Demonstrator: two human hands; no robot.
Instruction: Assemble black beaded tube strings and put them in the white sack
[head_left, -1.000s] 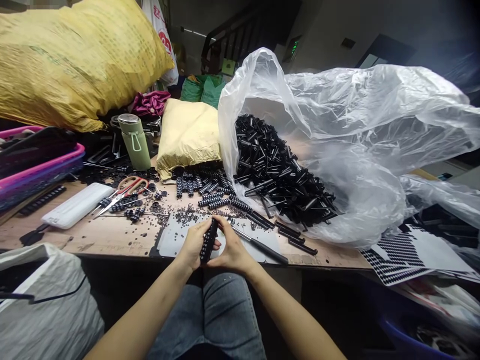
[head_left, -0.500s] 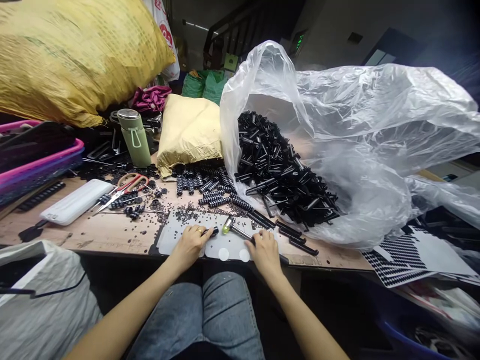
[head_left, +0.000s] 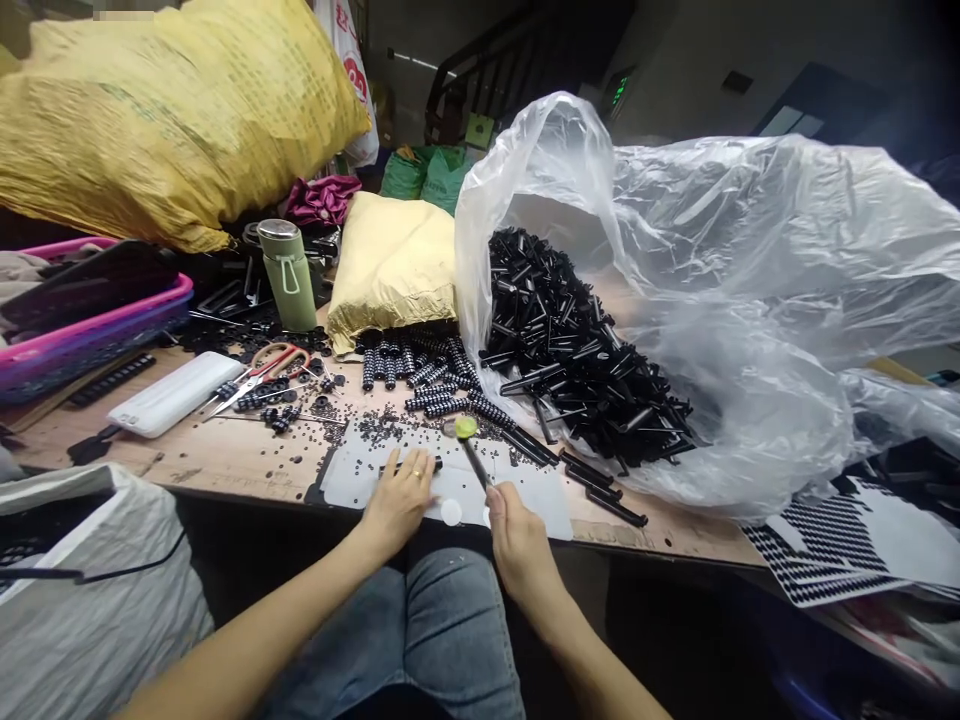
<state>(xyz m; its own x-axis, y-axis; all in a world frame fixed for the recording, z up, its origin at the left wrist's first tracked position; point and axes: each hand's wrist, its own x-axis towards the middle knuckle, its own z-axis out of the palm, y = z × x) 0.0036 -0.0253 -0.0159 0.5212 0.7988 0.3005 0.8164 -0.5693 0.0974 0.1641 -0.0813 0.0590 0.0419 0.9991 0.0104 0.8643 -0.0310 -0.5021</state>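
Note:
My left hand (head_left: 400, 503) lies over a short black tube (head_left: 438, 464), its fingers bent across it and holding it down on a white sheet (head_left: 345, 487). The tube's ends stick out at both sides; its middle is hidden under the fingers. In my right hand (head_left: 520, 545) is a small mallet (head_left: 475, 463), gripped by its dark handle. Its head, with a yellow-green face (head_left: 466, 428), is raised just right of the tube, apart from it. Tiny black rings (head_left: 382, 428) are scattered on and behind the sheet.
A clear plastic bag (head_left: 757, 400) spills a heap of black tubes (head_left: 577, 350) at right. Behind are beaded-looking black rods (head_left: 446, 400) and a yellow packet (head_left: 397, 255). To the left lie scissors (head_left: 259, 375), a white power bank (head_left: 176, 393), a green flask (head_left: 290, 285) and a pink-rimmed basket (head_left: 165, 300).
The mallet, lying low in my right hand before, is now lifted with its head turned up. My left hand has flattened over the black tube. The view has shifted slightly left.

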